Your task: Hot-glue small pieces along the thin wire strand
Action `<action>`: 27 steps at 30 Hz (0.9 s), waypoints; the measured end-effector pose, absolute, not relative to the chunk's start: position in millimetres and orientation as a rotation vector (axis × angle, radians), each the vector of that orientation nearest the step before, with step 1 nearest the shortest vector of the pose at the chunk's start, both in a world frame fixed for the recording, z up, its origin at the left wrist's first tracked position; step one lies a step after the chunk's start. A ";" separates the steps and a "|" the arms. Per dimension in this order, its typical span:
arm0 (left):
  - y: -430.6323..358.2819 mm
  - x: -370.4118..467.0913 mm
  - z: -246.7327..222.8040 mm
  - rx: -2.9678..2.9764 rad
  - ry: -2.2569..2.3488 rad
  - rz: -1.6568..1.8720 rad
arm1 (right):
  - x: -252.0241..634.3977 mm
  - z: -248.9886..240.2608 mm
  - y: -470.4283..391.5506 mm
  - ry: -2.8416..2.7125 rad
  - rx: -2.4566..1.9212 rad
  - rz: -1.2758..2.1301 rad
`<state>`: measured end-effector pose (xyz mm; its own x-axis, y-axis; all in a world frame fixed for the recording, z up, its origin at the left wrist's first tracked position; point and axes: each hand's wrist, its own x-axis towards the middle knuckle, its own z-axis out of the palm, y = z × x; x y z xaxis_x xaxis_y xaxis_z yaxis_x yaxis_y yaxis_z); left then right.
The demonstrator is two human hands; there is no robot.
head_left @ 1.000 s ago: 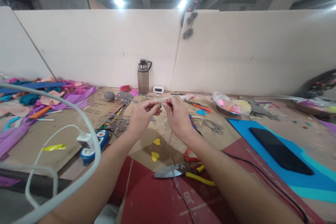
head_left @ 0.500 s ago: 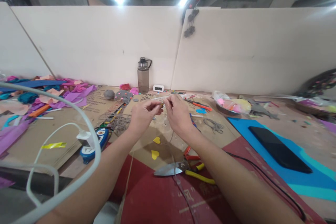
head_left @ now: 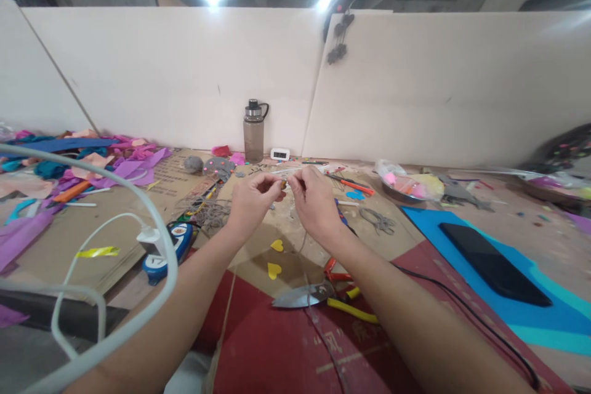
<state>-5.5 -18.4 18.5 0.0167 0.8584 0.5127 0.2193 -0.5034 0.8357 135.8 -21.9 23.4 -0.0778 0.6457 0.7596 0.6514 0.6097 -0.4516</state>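
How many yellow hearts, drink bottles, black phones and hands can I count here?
Yellow hearts: 2
Drink bottle: 1
Black phone: 1
Hands: 2, a left hand and a right hand
Total: 6

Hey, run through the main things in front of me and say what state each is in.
Left hand: fingers pinching a small piece, unidentifiable
Right hand: fingers pinched together, contents unclear
Bottle: upright, cap on
Clock: upright, digits too small to read
Black phone: lying flat on blue sheet, upper face dark
Yellow hearts: lying flat, apart
Yellow-handled shears: lying down, partly behind right forearm
Grey string: loosely tangled
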 end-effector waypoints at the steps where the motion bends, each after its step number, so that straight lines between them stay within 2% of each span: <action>1: -18.6 -5.5 18.9 1.753 1.105 1.523 | 135.6 23.1 -22.1 -1.761 -1.062 0.001; 27: -22.6 -4.7 21.7 1.671 1.082 1.561 | 134.2 22.8 -27.6 -1.746 -1.037 0.083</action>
<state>-4.7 -22.6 21.7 -0.0253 0.8680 0.4959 0.1595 -0.4862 0.8592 134.2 -27.6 22.8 -0.0696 0.6698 0.7392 0.5970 0.6217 -0.5071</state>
